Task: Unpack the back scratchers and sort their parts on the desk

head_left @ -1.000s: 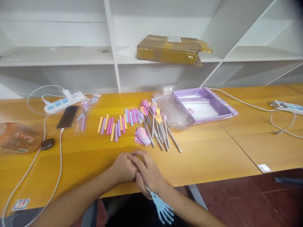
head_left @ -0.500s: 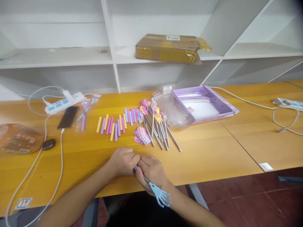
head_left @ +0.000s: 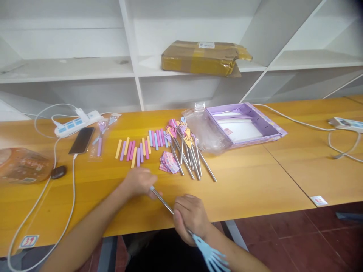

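Both hands grip one telescopic back scratcher (head_left: 166,204) above the table's front edge. My left hand (head_left: 139,181) is closed around its handle end, where a bit of pale blue shows. Closer to me, my right hand (head_left: 191,217) wraps the metal rod just behind the light blue hand-shaped head, which points down to the right. Bare rod shows between the two fists. Beyond them lies a heap of back scratchers (head_left: 190,147) with pink, purple, yellow and blue heads. Left of the heap are coloured handle sleeves (head_left: 133,151) in loose rows and a stack of small pink cards (head_left: 169,162).
A purple box (head_left: 249,141) stands behind clear plastic bags (head_left: 208,128). On the left are a phone (head_left: 81,140), a power strip (head_left: 76,124), cables, a bagged back scratcher (head_left: 99,145) and an orange package (head_left: 25,166). A taped carton (head_left: 198,58) sits on the shelf.
My hands have moved apart, the left one up and leftward, the right one slightly down and rightward. More metal rod now shows between them, and the blue head sits lower and farther right.
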`<action>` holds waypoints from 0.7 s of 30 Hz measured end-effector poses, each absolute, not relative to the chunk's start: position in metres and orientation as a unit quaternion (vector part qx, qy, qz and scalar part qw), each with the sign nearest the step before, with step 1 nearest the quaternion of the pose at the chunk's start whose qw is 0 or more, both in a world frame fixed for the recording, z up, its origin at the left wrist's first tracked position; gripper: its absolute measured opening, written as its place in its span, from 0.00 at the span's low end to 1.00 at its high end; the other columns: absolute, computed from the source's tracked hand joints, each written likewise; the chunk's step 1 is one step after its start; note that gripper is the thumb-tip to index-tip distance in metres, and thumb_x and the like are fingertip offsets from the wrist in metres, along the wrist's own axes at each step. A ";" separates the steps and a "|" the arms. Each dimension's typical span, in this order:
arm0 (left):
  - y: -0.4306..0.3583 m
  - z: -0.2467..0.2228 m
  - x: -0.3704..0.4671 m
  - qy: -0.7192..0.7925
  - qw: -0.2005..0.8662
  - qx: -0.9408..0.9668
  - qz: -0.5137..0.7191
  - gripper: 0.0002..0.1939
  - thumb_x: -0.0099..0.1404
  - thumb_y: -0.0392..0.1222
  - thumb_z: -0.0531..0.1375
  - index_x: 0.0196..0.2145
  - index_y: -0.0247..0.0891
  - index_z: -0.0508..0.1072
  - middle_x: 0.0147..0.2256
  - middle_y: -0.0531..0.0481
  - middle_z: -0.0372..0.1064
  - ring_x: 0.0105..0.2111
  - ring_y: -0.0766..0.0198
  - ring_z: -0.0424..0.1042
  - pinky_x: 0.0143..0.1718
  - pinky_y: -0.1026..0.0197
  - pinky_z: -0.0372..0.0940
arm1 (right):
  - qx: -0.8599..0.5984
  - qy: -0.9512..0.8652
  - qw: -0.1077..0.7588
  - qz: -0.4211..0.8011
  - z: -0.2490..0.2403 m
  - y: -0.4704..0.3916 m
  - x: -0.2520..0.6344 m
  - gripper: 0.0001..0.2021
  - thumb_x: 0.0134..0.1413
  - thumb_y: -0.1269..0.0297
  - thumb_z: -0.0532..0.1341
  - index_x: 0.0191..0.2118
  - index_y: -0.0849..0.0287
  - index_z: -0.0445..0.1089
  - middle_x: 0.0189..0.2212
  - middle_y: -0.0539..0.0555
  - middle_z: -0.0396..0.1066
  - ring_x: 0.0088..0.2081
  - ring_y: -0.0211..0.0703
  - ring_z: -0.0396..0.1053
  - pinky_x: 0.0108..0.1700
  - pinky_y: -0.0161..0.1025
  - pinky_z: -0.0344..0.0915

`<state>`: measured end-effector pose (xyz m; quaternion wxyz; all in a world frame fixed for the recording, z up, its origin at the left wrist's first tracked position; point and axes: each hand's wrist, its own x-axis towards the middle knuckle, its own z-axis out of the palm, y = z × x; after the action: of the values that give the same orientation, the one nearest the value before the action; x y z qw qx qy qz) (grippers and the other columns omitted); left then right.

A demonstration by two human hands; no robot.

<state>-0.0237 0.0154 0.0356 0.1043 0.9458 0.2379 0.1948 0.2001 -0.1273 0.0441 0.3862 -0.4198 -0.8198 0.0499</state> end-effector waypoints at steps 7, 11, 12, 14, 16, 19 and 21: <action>0.033 0.036 -0.022 0.244 0.079 0.937 0.235 0.23 0.70 0.49 0.62 0.21 0.43 0.59 0.19 0.56 0.48 0.22 0.63 0.47 0.25 0.57 0.39 | -0.419 -0.787 0.428 0.149 0.046 -0.130 0.221 0.15 0.72 0.70 0.49 0.30 0.52 0.52 0.23 0.47 0.56 0.24 0.41 0.54 0.30 0.43 0.50; 0.017 0.030 -0.012 0.247 0.025 0.938 0.241 0.19 0.71 0.32 0.56 0.22 0.41 0.66 0.19 0.54 0.53 0.22 0.63 0.49 0.25 0.56 0.39 | -0.455 -0.782 0.381 0.189 0.044 -0.112 0.214 0.18 0.75 0.62 0.54 0.29 0.53 0.55 0.25 0.47 0.60 0.24 0.39 0.58 0.29 0.41 0.52; 0.012 0.030 -0.009 0.242 0.022 0.942 0.231 0.19 0.73 0.32 0.55 0.22 0.40 0.67 0.19 0.53 0.54 0.22 0.63 0.50 0.26 0.56 0.39 | -0.460 -0.784 0.373 0.186 0.042 -0.108 0.209 0.19 0.75 0.61 0.55 0.28 0.53 0.57 0.24 0.48 0.61 0.24 0.39 0.58 0.29 0.40 0.53; 0.002 0.030 -0.005 0.239 0.030 0.946 0.216 0.21 0.76 0.33 0.55 0.23 0.40 0.68 0.20 0.52 0.57 0.22 0.62 0.51 0.26 0.55 0.38 | -0.470 -0.782 0.369 0.175 0.037 -0.102 0.199 0.18 0.76 0.61 0.56 0.28 0.54 0.60 0.24 0.48 0.64 0.24 0.38 0.60 0.29 0.40 0.54; -0.004 0.030 -0.001 0.244 0.045 0.946 0.208 0.22 0.78 0.35 0.53 0.24 0.40 0.69 0.20 0.51 0.59 0.23 0.62 0.52 0.27 0.55 0.39 | -0.480 -0.776 0.376 0.164 0.032 -0.098 0.189 0.18 0.76 0.60 0.55 0.30 0.55 0.65 0.24 0.49 0.67 0.23 0.39 0.62 0.29 0.40 0.55; -0.007 0.030 0.000 0.249 0.052 0.945 0.206 0.23 0.79 0.35 0.52 0.24 0.40 0.68 0.20 0.51 0.60 0.23 0.62 0.53 0.27 0.55 0.39 | -0.480 -0.773 0.380 0.168 0.028 -0.097 0.179 0.19 0.78 0.60 0.52 0.31 0.55 0.68 0.26 0.51 0.71 0.25 0.40 0.66 0.30 0.39 0.57; -0.005 0.031 0.000 0.247 0.058 0.946 0.204 0.23 0.78 0.34 0.52 0.23 0.40 0.66 0.20 0.51 0.58 0.22 0.62 0.51 0.27 0.55 0.38 | -0.472 -0.775 0.377 0.185 0.027 -0.098 0.176 0.21 0.79 0.60 0.50 0.31 0.55 0.67 0.25 0.51 0.71 0.25 0.40 0.66 0.30 0.39 0.57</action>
<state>-0.0005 -0.0051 0.0314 0.0581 0.9455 0.2473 0.2036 0.1761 -0.0979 0.0271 0.3765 -0.4721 -0.7754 0.1848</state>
